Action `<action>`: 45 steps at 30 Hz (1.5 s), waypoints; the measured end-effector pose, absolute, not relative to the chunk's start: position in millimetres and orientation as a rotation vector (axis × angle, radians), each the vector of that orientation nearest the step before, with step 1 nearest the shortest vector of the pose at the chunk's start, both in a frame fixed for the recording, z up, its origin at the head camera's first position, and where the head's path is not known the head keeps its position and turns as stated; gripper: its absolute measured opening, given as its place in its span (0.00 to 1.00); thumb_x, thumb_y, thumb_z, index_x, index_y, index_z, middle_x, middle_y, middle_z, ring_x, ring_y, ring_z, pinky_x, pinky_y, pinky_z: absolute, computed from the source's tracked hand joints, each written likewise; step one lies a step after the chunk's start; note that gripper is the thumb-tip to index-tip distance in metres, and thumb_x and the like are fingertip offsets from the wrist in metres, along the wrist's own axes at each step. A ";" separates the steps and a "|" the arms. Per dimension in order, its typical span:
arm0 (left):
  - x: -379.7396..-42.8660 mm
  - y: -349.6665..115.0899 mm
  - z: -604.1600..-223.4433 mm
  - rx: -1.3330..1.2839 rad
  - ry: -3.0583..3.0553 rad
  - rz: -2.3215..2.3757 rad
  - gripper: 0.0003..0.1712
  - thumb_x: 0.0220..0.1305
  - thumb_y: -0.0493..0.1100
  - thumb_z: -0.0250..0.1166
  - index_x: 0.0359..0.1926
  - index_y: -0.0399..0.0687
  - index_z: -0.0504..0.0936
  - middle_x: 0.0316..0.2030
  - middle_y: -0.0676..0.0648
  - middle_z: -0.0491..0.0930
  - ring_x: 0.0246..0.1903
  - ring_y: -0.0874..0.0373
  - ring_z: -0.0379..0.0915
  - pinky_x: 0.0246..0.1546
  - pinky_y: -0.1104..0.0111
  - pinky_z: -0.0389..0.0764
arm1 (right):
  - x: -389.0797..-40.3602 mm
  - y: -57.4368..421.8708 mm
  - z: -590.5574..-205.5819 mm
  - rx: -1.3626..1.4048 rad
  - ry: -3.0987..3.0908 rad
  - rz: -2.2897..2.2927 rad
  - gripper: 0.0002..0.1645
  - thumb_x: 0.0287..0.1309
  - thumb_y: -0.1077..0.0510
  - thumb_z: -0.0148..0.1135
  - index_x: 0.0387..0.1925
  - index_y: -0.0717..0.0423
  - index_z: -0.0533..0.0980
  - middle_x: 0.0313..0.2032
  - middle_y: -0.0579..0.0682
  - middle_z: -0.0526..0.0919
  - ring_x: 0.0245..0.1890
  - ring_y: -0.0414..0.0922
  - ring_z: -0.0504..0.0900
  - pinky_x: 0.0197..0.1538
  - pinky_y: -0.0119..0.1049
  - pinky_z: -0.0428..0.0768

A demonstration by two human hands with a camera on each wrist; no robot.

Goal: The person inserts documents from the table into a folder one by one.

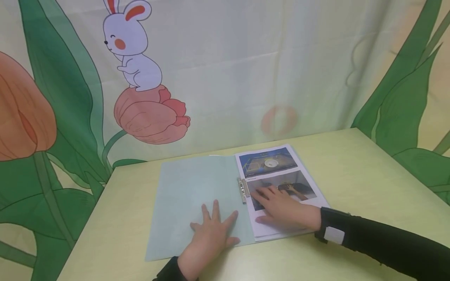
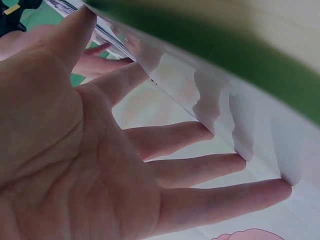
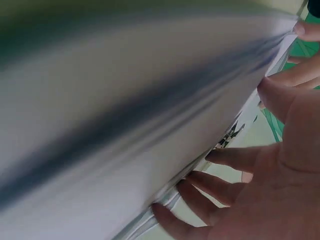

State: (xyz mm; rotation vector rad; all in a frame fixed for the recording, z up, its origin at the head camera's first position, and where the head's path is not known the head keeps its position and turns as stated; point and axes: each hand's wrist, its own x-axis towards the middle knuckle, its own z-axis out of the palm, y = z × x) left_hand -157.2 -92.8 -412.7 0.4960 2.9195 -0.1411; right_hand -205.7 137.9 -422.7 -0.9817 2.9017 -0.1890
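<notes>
A pale blue-green folder [image 1: 183, 187] lies opened flat on the table. My left hand [image 1: 209, 236] rests on its left cover, fingers spread and fingertips touching the surface, as the left wrist view [image 2: 110, 150] also shows. On the right side sits a stack of white sheets [image 1: 261, 230], the top one printed with two photos. My right hand [image 1: 281, 207] lies on the lower photo [image 1: 306, 187], fingers extended and nothing gripped. In the right wrist view its fingertips [image 3: 215, 156] touch the paper. Between the halves, a metal binder clip [image 1: 242, 190] stands along the spine, close to the right fingertips.
The light yellow table [image 1: 355, 183] extends around the folder, its back edge meeting a hanging curtain [image 1: 225, 78] printed with a rabbit, tulips and green leaves. A black sleeve with a wrist strap [image 1: 335, 226] covers the right forearm.
</notes>
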 end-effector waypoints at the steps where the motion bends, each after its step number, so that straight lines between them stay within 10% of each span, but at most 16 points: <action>1: -157.2 -92.7 -412.6 0.496 2.919 -0.140 0.39 0.58 0.72 0.61 0.70 0.71 0.68 0.70 0.33 0.54 0.65 0.26 0.52 0.41 0.32 0.68 | -203.3 141.1 -423.4 -0.988 2.901 -0.171 0.45 0.64 0.36 0.58 0.71 0.61 0.62 0.68 0.61 0.61 0.66 0.61 0.62 0.57 0.63 0.66; 12: -157.5 -92.9 -413.2 0.499 2.916 -0.147 0.39 0.59 0.72 0.60 0.70 0.72 0.67 0.71 0.34 0.53 0.66 0.26 0.51 0.42 0.31 0.67 | -184.7 171.1 -426.0 -0.978 2.918 -0.099 0.48 0.64 0.31 0.52 0.71 0.61 0.62 0.69 0.63 0.58 0.68 0.65 0.58 0.64 0.64 0.50; 29: -155.5 -103.8 -414.1 0.623 2.949 -0.164 0.34 0.66 0.68 0.55 0.71 0.69 0.66 0.71 0.34 0.52 0.66 0.26 0.51 0.43 0.34 0.69 | -157.8 221.4 -432.9 -0.784 3.103 -0.097 0.43 0.62 0.37 0.60 0.67 0.64 0.67 0.67 0.65 0.62 0.63 0.66 0.66 0.48 0.60 0.74; 45: -146.3 -130.9 -416.4 0.748 2.964 -0.061 0.40 0.69 0.65 0.53 0.75 0.54 0.58 0.72 0.37 0.52 0.69 0.34 0.50 0.55 0.42 0.66 | -148.8 243.6 -435.4 -0.683 3.110 -0.148 0.38 0.62 0.46 0.64 0.65 0.67 0.68 0.64 0.67 0.65 0.58 0.68 0.69 0.46 0.58 0.76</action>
